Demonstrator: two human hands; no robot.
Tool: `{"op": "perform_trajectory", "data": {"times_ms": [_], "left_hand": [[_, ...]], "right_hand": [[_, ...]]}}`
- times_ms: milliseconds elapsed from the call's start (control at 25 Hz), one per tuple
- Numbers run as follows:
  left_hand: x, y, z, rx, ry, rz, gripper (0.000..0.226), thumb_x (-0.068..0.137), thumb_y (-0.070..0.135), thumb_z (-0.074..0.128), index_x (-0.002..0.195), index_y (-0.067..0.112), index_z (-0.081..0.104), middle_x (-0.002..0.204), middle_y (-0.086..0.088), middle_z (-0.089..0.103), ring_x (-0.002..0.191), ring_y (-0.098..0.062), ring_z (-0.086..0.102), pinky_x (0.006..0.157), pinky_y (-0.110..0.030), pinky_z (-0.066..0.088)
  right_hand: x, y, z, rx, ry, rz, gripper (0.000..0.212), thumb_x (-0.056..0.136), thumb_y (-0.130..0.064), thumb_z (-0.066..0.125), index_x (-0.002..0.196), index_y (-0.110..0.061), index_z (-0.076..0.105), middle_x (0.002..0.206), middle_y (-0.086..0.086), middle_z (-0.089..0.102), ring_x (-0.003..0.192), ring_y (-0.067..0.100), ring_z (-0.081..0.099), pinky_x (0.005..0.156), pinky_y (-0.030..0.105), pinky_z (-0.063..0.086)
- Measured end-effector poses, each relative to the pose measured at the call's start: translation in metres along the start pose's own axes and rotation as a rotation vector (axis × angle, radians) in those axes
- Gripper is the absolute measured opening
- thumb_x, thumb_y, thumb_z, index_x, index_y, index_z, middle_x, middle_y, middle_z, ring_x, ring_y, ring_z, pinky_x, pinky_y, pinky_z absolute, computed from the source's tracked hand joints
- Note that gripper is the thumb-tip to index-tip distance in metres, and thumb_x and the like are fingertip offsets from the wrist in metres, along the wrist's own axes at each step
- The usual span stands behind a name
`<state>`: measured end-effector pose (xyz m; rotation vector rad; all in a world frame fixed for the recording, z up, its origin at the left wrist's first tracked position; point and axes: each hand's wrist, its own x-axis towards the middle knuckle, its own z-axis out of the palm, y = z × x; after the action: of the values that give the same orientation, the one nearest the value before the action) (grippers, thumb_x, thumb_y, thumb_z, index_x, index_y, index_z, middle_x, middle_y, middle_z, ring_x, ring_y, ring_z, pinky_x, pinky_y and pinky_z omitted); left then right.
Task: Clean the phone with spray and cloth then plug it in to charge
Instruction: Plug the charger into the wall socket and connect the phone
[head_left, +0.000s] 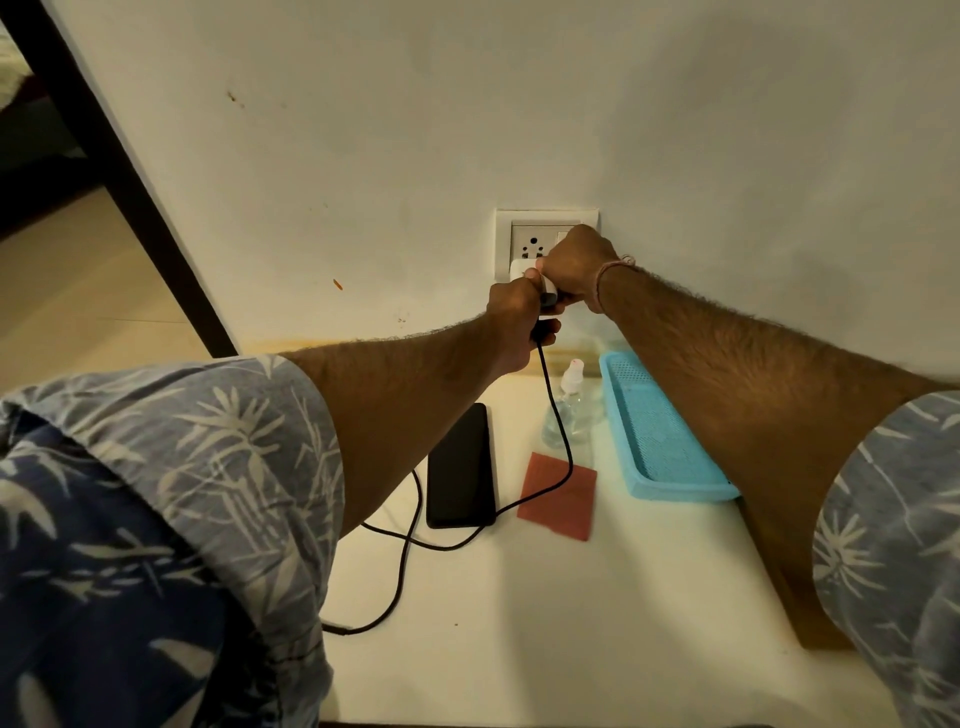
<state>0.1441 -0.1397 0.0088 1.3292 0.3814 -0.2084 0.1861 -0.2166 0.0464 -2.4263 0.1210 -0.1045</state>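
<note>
Charging step, head view. Both hands meet at the white plastic wall socket plate (530, 228), which stands at 12 o'clock from the black slab-shaped phone (460, 465). The phone lies flat on the white table top (571, 623), and neither hand touches it. My right hand (571, 265) is clenched, apparently round the white charger adapter (519, 269), which sits against the lower part of the plate. Whether its pins are fully home I cannot tell. My left hand (511, 317), at 7 o'clock from the right, has its fingers curled round the black charging cable (558, 415) close under the adapter. The cable drops across the clear plastic spray bottle (569, 405), at 1 o'clock from the phone, and over a corner of the flat red square cloth (558, 499), at 3 o'clock. It then passes the phone's near end and loops toward 7 o'clock, and I cannot tell whether it enters the phone's port. The pale blue perforated plastic tray (660, 436) lies at 2 o'clock. In my judgement, the adapter should be pushed in squarely with the right hand. The left hand should give the cable slack, so that it neither tips the bottle nor drags the phone.
</note>
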Motion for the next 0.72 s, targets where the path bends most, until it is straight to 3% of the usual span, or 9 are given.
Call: {"op": "perform_trajectory", "data": {"times_ms": [560,720], "left_hand": [[0.0006,0.0053,0.0059,-0.041,-0.021,0.019,0.047,0.108,0.04,0.038,0.123,0.003,0.063,0.096,-0.011,0.067,0.071,-0.02,0.06,0.06,-0.028,0.053],[0.0045,0.0091,0.0048,-0.067,-0.015,0.054,0.05,0.108,0.042,0.036,0.119,0.001,0.062,0.088,-0.012,0.065,0.065,-0.019,0.06,0.055,-0.028,0.053]], "right_hand": [[0.0042,0.0031,0.0039,0.122,0.117,0.078,0.043,0.092,-0.029,0.067,0.125,-0.004,0.058,0.125,0.014,0.064,0.11,0.03,0.064,0.089,0.034,0.057],[0.0058,0.0001,0.0046,0.215,0.14,0.124,0.041,0.089,-0.026,0.07,0.121,-0.003,0.06,0.122,0.015,0.065,0.106,0.03,0.066,0.083,0.035,0.059]]}}
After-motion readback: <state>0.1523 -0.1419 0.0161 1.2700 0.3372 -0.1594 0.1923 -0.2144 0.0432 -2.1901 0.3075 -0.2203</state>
